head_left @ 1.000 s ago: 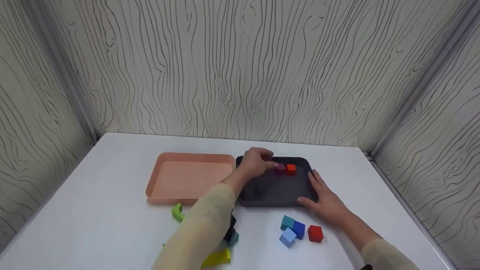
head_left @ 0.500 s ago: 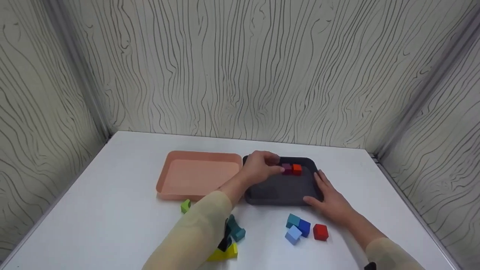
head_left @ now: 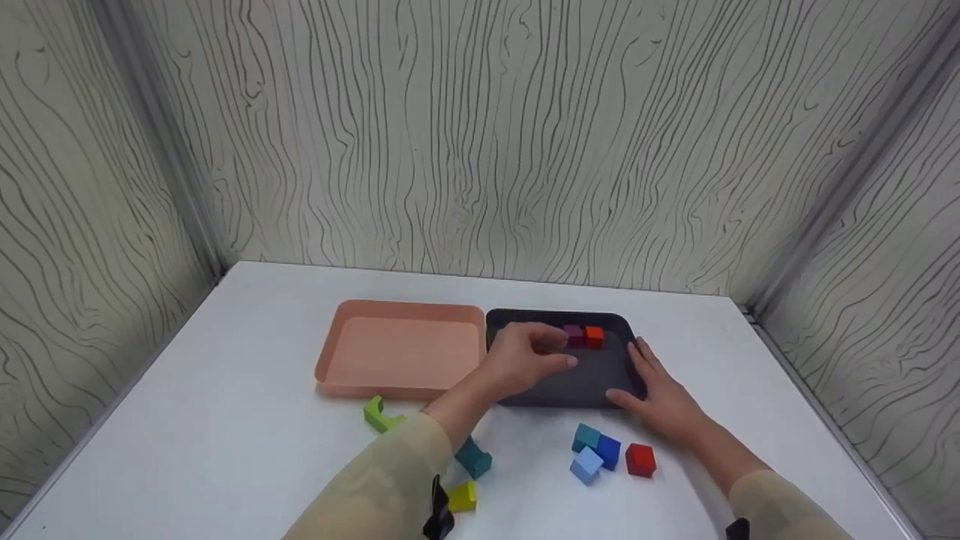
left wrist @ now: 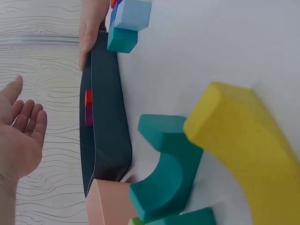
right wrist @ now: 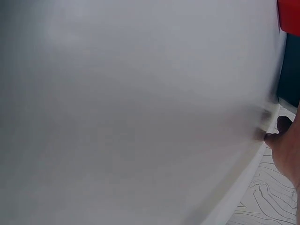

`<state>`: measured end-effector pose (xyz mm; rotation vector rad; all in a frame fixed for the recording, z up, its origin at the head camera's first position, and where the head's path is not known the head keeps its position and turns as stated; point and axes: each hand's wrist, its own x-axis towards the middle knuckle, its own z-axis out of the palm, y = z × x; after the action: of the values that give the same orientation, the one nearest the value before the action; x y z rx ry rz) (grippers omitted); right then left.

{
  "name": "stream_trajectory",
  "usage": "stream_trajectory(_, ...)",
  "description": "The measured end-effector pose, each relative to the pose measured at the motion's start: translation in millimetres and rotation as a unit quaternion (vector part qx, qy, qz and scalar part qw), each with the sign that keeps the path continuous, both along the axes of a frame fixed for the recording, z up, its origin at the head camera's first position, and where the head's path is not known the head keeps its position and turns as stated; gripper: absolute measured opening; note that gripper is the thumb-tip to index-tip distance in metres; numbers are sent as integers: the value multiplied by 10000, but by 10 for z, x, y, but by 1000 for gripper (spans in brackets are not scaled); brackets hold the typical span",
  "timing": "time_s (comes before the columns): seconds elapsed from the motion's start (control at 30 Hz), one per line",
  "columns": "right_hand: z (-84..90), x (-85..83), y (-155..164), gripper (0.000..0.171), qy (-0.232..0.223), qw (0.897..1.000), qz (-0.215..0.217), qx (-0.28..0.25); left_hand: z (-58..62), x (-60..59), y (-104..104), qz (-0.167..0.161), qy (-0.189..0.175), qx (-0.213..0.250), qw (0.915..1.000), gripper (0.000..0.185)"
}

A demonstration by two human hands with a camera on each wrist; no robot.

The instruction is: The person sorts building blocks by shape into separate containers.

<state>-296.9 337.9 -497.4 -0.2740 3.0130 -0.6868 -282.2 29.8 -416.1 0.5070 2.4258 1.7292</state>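
My left hand (head_left: 521,364) hovers over the left part of the dark tray (head_left: 592,382), thumb and fingers apart with nothing between them. In the left wrist view, that hand (left wrist: 21,140) shows a bare palm. Just beyond its fingers, a purple cube (head_left: 574,335) sits beside a red-orange cube (head_left: 594,337) in the tray, near its back wall. My right hand (head_left: 667,405) rests along the tray's right side, fingers spread and thumb at the front corner. In front of the tray lie a teal cube (head_left: 586,437), a dark blue cube (head_left: 609,452), a light blue cube (head_left: 586,466) and a red cube (head_left: 640,460).
A pink tray (head_left: 405,352) stands directly left of the dark one. Before it, partly behind the left sleeve, lie a green curved block (head_left: 379,416), a teal arch block (left wrist: 168,168) and a yellow curved block (left wrist: 253,150). Patterned wall panels (head_left: 480,150) enclose the white table (head_left: 210,420).
My left hand has let go of the purple cube and drawn back toward me, its thumb and fingers parting. The cube stays beside the red-orange one. My right hand keeps its place.
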Motion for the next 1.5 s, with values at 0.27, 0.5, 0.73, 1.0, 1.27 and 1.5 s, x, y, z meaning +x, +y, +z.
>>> stream_trajectory(0.27, 1, -17, -19, 111, -37, 10000, -34, -8, -74, 192, -24, -155, -89, 4, 9998, 33)
stream_trajectory(0.5, 8, -24, -22, 113, 0, 10000, -54, 31, -183, 362, 14, -341, -82, -3, 9994, 34)
stream_trajectory(0.73, 4, -45, -41, 113, -23, 10000, -46, 3, -303, 539, 60, -553, -411, 27, 9976, 31)
stream_trajectory(1.0, -2, -38, -28, 113, -22, 10000, -43, -1, -461, 625, 84, -639, -720, -163, 9952, 28)
stream_trajectory(1.27, -14, -6, -1, 112, 46, 10000, -53, -23, -532, 684, 122, -797, -842, -285, 9928, 24)
stream_trajectory(1.5, -12, 11, -3, 112, 74, 9999, -37, -70, -609, 704, 139, -935, -673, -356, 9927, 24)
